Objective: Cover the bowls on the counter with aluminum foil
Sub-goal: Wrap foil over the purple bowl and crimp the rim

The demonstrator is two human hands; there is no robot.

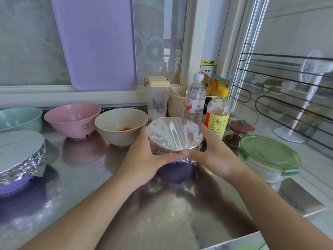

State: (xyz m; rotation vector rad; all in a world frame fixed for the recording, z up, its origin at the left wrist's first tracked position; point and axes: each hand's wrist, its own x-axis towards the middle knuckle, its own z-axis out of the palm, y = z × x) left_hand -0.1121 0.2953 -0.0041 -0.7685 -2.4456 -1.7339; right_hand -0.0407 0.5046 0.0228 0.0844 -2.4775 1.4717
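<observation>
- Kitchen scene, shiny steel counter (90,186) under a window, purple tray (97,42) leaning upright against the glass.
- Left hand (144,159) and right hand (212,157) both curled round a foil-covered bowl (175,134), one on each side, thumbs meeting at its near edge on crumpled foil.
- That bowl sits mid-counter between the hands; foil top smooth and flat, sides wrinkled; can't tell if it rests on the counter or is lifted.
- Second foil-covered purple bowl (19,156) at far left edge, foil crimped down its side.
- Uncovered bowls in a back row: green bowl (19,118), pink bowl (72,120), beige bowl (120,125) with a bit of orange food inside.
- Behind the held bowl: water bottle (195,98), yellow-capped bottle (219,110), clear canister with beige lid (157,94).
- Right side: green-lidded container (268,156), small jar with red lid (240,127) just behind it.
- White fan (306,83) visible through glass at right.
</observation>
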